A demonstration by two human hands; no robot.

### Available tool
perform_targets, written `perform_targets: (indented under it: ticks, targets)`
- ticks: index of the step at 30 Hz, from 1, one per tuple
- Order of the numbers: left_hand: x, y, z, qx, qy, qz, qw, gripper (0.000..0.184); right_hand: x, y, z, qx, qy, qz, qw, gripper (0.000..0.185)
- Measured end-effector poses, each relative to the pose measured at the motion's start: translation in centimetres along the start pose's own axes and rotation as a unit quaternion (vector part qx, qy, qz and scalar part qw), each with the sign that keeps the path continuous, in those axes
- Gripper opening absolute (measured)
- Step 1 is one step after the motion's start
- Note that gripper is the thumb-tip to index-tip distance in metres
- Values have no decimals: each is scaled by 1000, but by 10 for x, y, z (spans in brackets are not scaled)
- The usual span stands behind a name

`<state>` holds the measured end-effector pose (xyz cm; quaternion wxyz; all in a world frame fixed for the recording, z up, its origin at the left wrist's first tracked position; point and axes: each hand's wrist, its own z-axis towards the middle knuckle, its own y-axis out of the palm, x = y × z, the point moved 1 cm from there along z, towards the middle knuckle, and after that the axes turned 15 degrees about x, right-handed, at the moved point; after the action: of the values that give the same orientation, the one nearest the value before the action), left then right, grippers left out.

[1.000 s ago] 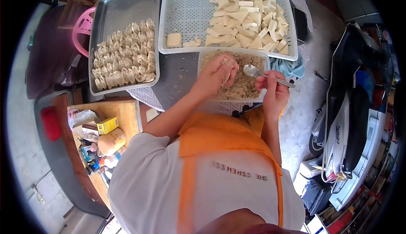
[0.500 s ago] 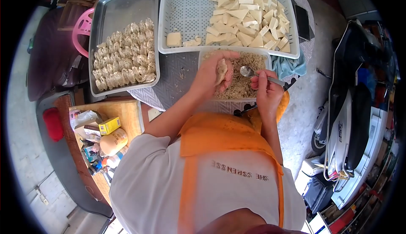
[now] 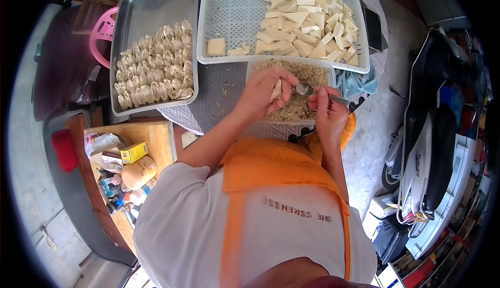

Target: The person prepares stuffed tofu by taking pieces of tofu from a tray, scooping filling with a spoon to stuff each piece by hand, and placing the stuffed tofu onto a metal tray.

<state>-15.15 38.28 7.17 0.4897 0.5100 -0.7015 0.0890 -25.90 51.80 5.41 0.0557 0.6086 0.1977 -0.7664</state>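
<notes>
My left hand (image 3: 268, 91) is closed round a pale tofu piece (image 3: 276, 91), partly covered by the fingers, above the tub of filling. In my right hand (image 3: 330, 107) is a metal spoon (image 3: 305, 89); its bowl sits close to the left fingertips. Beneath both hands, the white tub (image 3: 332, 72) holds brown crumbly filling (image 3: 312, 72). Cut tofu wedges (image 3: 307, 20) are heaped at the right of a perforated plastic tray (image 3: 229, 22) behind the tub. To the left, stuffed pieces (image 3: 153, 69) stand in rows in a metal tray (image 3: 156, 7).
A blue cloth (image 3: 357, 82) lies right of the tub. A pink stool (image 3: 101, 33) is beyond the metal tray. On the lower left, a wooden table (image 3: 156, 132) carries a yellow box (image 3: 134, 152) and bottles. A scooter (image 3: 429, 158) stands at right.
My left fingers have curled in more round the tofu piece, and the fingertips have come nearer the spoon's bowl. The right hand stays almost in place.
</notes>
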Motion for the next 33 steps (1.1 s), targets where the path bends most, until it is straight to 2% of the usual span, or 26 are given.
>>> perform_targets:
  ticks: [3, 6, 9, 12, 15, 18, 19, 20, 21, 22, 24, 25, 28, 31, 33]
  targets:
    - [-13, -11, 9, -86, 18, -56, 995, 43, 2, 1, -1, 2, -12, 9, 1000, 24]
    - [-7, -10, 6, -69, 20, -26, 997, 40, 2, 0, -1, -1, -11, 6, 1000, 24]
    - [7, 4, 1, -1, -55, -47, 997, 37, 2, 0, -1, -4, -2, -1, 1000, 25]
    - [-15, -13, 14, -105, 12, -52, 993, 31, 6, 1, -3, 1, -9, -33, 999, 22]
    - [-19, -27, 17, -87, 121, 84, 985, 31, 3, 0, -3, -12, 9, -6, 1000, 18]
    - [23, -58, 13, -34, 335, 255, 907, 30, 11, 1, -3, -7, 15, -13, 1000, 19]
    - [50, -62, -1, 28, 233, 257, 937, 27, 11, 3, -3, -12, -2, -22, 1000, 20]
    - [58, -77, 2, 73, 205, 202, 955, 17, 11, 3, -2, -13, -20, -34, 999, 21]
    - [71, -97, -2, 88, 263, 277, 920, 20, 10, 2, -2, -11, -38, -49, 998, 21]
    - [71, -132, 14, 118, 382, 380, 834, 25, 9, 2, -2, -12, -36, -45, 998, 22]
    - [89, -171, 8, 169, 427, 512, 726, 22, 5, 3, -2, -11, -32, -40, 999, 24]
    - [96, -184, 6, 203, 445, 529, 694, 21, 3, 4, -2, -8, -33, -41, 999, 24]
    - [114, -218, -15, 150, 523, 615, 571, 25, 2, 4, -4, -7, -42, -48, 998, 24]
    - [103, -240, -25, 164, 295, 476, 812, 21, 5, 3, -3, -10, -60, -56, 997, 23]
    - [101, -247, -29, 105, 268, 547, 786, 18, 4, 3, -3, -11, -63, -55, 996, 22]
